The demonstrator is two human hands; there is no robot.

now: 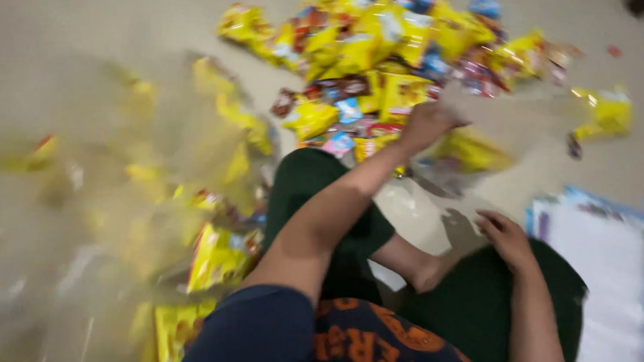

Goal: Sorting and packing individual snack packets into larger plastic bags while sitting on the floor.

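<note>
Left hand point(425, 125) is closing on a clear plastic bag point(481, 129) beside the snack packet pile point(383, 55) — firm grip advisable; right hand point(507, 239) is resting open on knee.

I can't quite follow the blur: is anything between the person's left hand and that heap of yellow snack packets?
Nothing visible does. The left hand is already at the near edge of the heap of yellow snack packets, apparently gripping a clear plastic bag.
</note>
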